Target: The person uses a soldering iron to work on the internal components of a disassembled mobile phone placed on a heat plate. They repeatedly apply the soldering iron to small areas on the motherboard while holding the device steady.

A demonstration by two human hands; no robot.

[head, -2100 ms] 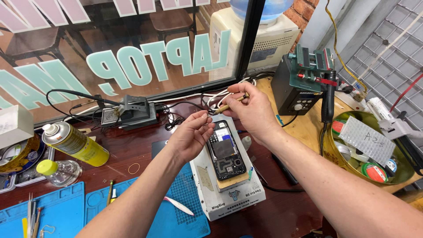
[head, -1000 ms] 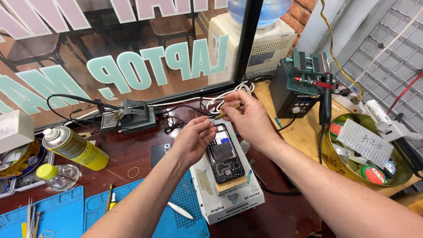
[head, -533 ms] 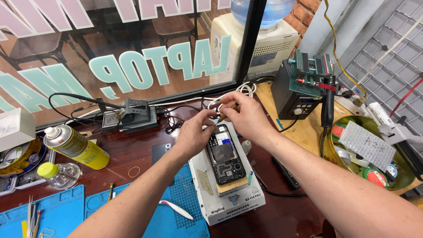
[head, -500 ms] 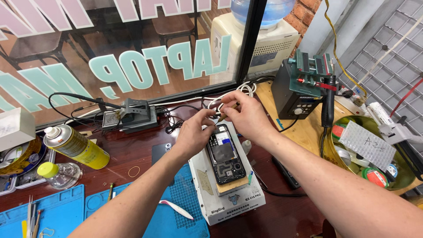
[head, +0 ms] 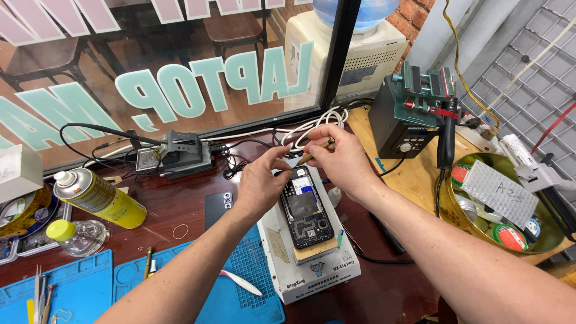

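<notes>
An opened smartphone [head: 305,209] with its back cover off lies on a white heating plate [head: 312,264]. My left hand [head: 259,185] rests beside the phone's upper left edge, thumb and forefinger pinched together at its top corner. My right hand [head: 339,157] hovers over the phone's top end and grips a thin brown tool [head: 313,153], its tip pointing down-left toward the phone's upper edge. Whether the left fingers hold a small part cannot be told.
A yellow spray can [head: 99,198], a small bottle [head: 75,237], blue mats [head: 57,294] with tweezers, and a black phone back cover [head: 217,207] lie left. A soldering stand [head: 180,155] and cables sit behind. A green hot-air station [head: 414,111] and a bowl of tape rolls [head: 498,207] stand right.
Both hands have stayed over the phone's top end. The right hand has shifted slightly and the tool's tip now angles closer to the phone's upper edge; the left fingers stay pinched.
</notes>
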